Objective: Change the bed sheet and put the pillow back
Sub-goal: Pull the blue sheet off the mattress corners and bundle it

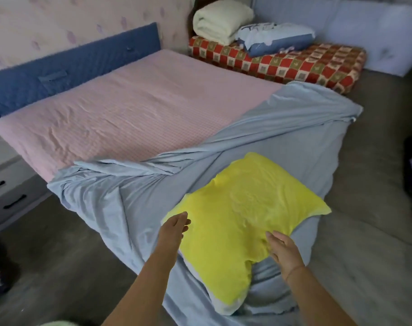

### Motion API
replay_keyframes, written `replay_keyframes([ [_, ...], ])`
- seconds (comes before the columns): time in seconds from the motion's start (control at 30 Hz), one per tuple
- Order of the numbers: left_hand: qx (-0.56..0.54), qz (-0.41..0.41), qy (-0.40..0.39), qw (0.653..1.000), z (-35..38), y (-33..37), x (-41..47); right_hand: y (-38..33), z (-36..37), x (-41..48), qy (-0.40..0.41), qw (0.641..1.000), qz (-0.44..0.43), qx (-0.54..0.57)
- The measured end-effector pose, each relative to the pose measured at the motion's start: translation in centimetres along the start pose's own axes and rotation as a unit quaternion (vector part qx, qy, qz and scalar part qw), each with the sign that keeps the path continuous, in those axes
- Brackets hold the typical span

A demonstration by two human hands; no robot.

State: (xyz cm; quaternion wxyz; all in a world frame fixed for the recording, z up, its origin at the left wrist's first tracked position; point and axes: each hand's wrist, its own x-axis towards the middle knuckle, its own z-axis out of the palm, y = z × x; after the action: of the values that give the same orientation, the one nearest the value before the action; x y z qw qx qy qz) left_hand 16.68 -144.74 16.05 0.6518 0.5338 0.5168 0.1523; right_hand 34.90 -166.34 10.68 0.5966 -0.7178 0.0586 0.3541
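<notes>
A bright yellow pillow [242, 208] lies on a light blue bed sheet [120, 203] at the near end of the bed. The blue sheet is bunched and pulled back, baring the pink checked mattress cover [134, 107] over most of the bed. My left hand [175, 228] hovers at the pillow's left corner, fingers straight and together, holding nothing. My right hand [282, 250] rests flat on the pillow's near right edge with fingers spread, not gripping.
A blue padded headboard [66, 74] runs along the left wall. A red checked mattress [294, 64] at the back carries a folded cream blanket [221, 20] and a blue-white pillow [275, 38]. A grey drawer unit [7, 194] stands at left. Grey floor surrounds the bed.
</notes>
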Motion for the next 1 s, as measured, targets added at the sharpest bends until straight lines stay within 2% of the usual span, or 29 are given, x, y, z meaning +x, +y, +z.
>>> replay_keyframes([
  [0.2,0.03,0.016,-0.035,0.999,3.2,1.7,2.0,0.5,-1.9,1.5,0.057,0.998,-0.019,-0.008],
  [0.3,0.035,0.032,-0.038,0.998,3.2,2.8,3.6,-0.5,-0.3,1.2,0.073,0.996,-0.025,0.032],
  [0.4,0.05,0.031,-0.055,0.997,2.9,3.6,5.7,-0.4,1.3,1.5,0.131,0.99,0.015,0.041],
  [0.53,0.088,0.028,-0.088,0.992,2.7,4.1,9.2,-0.2,3.8,1.6,0.186,0.98,0.026,0.065],
  [0.7,0.169,0.047,-0.192,0.966,3.9,5.3,14.7,1.0,6.3,2.9,0.256,0.961,0.041,0.099],
  [0.83,0.224,0.022,-0.246,0.943,5.3,5.5,17.2,1.8,7.1,3.4,0.302,0.941,0.089,0.123],
  [1.0,0.286,0.01,-0.295,0.912,8.1,5.2,19.0,2.8,6.6,4.4,0.28,0.937,0.128,0.164],
])
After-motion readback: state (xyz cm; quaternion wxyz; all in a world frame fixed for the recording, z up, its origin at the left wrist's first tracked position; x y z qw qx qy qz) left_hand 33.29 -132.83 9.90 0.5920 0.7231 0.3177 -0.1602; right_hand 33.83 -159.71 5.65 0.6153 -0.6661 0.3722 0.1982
